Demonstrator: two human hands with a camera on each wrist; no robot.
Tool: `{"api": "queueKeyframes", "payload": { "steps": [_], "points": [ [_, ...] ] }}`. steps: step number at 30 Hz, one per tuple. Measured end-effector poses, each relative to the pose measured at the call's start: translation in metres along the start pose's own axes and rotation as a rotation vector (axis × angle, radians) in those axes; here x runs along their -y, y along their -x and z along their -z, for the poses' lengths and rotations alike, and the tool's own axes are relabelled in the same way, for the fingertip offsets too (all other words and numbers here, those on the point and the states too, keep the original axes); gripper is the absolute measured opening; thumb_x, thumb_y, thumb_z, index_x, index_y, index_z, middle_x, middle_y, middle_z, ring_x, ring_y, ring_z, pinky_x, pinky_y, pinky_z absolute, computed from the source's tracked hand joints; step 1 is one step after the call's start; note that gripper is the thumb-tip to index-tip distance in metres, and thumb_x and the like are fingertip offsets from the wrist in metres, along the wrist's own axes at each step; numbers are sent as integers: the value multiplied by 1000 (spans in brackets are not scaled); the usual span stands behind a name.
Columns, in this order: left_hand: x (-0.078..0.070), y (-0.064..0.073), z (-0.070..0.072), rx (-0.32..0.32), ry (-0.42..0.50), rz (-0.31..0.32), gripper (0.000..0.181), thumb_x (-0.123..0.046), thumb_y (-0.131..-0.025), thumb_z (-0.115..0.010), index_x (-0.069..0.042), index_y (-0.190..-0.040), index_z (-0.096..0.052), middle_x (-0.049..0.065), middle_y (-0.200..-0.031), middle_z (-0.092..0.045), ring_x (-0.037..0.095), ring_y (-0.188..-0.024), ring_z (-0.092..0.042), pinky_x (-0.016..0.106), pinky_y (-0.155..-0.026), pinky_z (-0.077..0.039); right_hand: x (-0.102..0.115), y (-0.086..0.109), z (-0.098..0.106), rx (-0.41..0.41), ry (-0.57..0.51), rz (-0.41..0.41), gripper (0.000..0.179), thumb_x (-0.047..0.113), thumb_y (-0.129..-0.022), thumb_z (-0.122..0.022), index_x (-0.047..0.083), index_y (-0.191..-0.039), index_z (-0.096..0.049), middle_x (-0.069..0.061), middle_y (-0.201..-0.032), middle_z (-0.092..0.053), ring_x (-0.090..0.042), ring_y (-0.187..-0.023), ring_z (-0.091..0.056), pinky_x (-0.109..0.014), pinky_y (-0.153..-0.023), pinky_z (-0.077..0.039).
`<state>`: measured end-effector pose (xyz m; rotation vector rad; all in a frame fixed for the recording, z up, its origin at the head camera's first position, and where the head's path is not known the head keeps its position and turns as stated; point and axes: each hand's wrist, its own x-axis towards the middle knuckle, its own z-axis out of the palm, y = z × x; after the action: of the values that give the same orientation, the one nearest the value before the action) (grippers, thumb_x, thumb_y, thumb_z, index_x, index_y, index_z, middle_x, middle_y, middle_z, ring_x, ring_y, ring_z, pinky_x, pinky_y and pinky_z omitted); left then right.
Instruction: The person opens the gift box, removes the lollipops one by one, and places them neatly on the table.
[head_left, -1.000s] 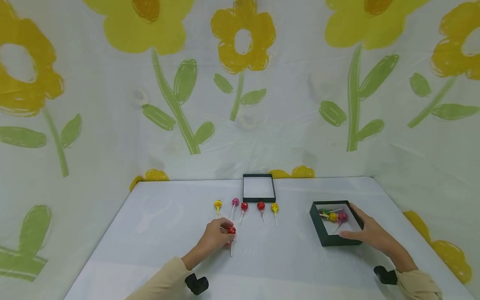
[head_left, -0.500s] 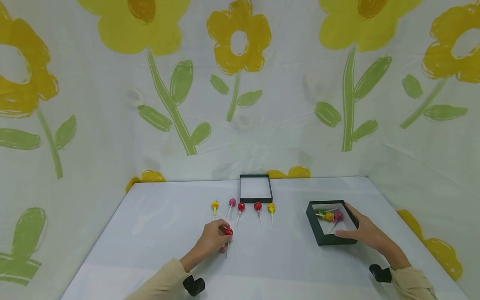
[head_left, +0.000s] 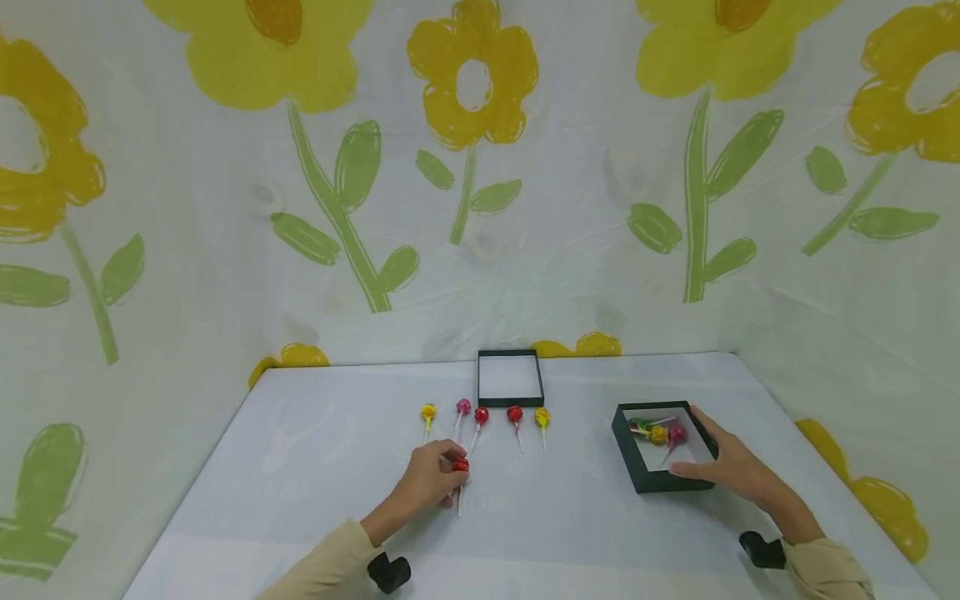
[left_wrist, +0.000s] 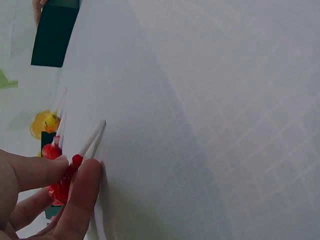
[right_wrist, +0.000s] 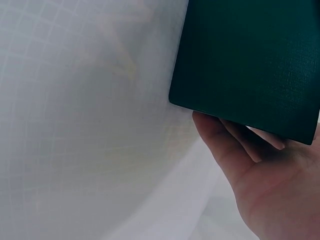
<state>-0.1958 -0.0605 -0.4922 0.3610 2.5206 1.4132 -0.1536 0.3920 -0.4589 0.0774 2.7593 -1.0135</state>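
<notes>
My left hand (head_left: 433, 477) pinches a red lollipop (head_left: 461, 466) between thumb and fingers, low over the white table. Its white stick points toward the near edge. In the left wrist view, the red-wrapped lollipop (left_wrist: 61, 189) is partly hidden by the fingers. At the right, my right hand (head_left: 738, 465) grips the near right corner of a dark green box (head_left: 651, 481), thumb on the front rim. Several lollipops lie inside, among them a yellow one (head_left: 657, 435) and a pink one (head_left: 676, 434). The right wrist view shows the box's green side (right_wrist: 245, 65) against the fingers.
Beyond my left hand lie several lollipops in a loose row: yellow (head_left: 428, 412), pink (head_left: 463, 407), red (head_left: 481, 415), another red (head_left: 514, 414), another yellow (head_left: 542, 417). Behind them a black-rimmed box lid (head_left: 511, 403) lies near the table's back edge, before a flower-print curtain.
The left fingers have closed further around the red lollipop's head, which was more exposed a second ago. The view has shifted slightly; the right hand stays on the box.
</notes>
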Motion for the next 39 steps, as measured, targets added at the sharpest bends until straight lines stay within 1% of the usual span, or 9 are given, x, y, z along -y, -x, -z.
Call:
{"api": "queueKeyframes", "payload": {
  "steps": [5, 8, 10, 12, 15, 18, 23, 31, 39],
  "points": [
    [1, -1, -1, -1, -1, -20, 29, -8, -82, -73, -2, -109, -61, 5, -84, -57, 14, -51, -54, 28, -49, -52, 0, 0, -1, -1, -3, -11, 112, 43, -79, -73, 7, -151, 5, -38, -147, -5, -61, -128, -11, -75, -93, -19],
    [-1, -1, 1, -20, -49, -32, 31, -12, -82, -73, -4, -110, -62, 5, -91, -59, 14, -57, -54, 26, -50, -51, -1, 0, -2, -7, -4, 5, 111, 41, -79, -74, 8, -151, 5, -38, -147, -5, -61, -128, -12, -75, -93, -19],
    [-2, -1, 3, -39, -96, -54, 32, -15, -82, -74, -5, -111, -63, 6, -97, -60, 15, -62, -53, 25, -51, -50, -1, 1, -2, -14, -8, 14, 111, 40, -79, -74, 8, -151, 4, -38, -147, -6, -61, -128, -12, -75, -94, -19],
    [-4, -1, 6, -60, -135, -61, 33, -18, -82, -75, -7, -111, -65, 7, -101, -60, 15, -67, -53, 23, -54, -50, -1, 1, -2, -14, -10, 19, 111, 40, -79, -74, 9, -151, 5, -38, -147, -5, -61, -128, -12, -75, -93, -18],
    [-6, -2, 10, -86, -163, -69, 33, -19, -82, -75, -8, -111, -65, 8, -104, -61, 16, -71, -53, 23, -58, -50, -1, 0, -1, -13, -13, 20, 112, 40, -79, -74, 9, -151, 5, -38, -148, -5, -61, -128, -11, -75, -93, -18],
    [-7, -4, 12, -94, -161, -57, 32, -19, -82, -74, -8, -111, -65, 8, -104, -61, 16, -72, -53, 24, -59, -51, -1, -1, 0, -13, -9, 17, 112, 41, -79, -74, 9, -151, 6, -37, -148, -4, -61, -128, -11, -75, -93, -18],
    [-11, -7, 13, -84, -159, -55, 28, -17, -82, -74, -9, -108, -66, 8, -105, -61, 16, -72, -53, 24, -59, -51, -1, -3, 0, -20, -13, 5, 113, 42, -78, -74, 9, -151, 5, -38, -147, -5, -61, -128, -11, -75, -93, -18],
    [-28, -9, 13, -62, -119, -112, 26, -12, -84, -71, -6, -109, -65, 11, -106, -61, 17, -74, -55, 26, -58, -51, -3, -5, -2, -10, -20, -13, 113, 43, -78, -74, 10, -151, 7, -37, -148, -4, -61, -128, -10, -75, -93, -17],
    [-46, -17, 8, -13, -55, -165, 26, -11, -85, -70, -4, -110, -64, 14, -107, -61, 20, -79, -55, 25, -58, -52, -4, -5, -2, -9, -15, -18, 114, 43, -78, -74, 10, -151, 7, -38, -147, -4, -61, -128, -10, -75, -92, -18]
  ]
}}
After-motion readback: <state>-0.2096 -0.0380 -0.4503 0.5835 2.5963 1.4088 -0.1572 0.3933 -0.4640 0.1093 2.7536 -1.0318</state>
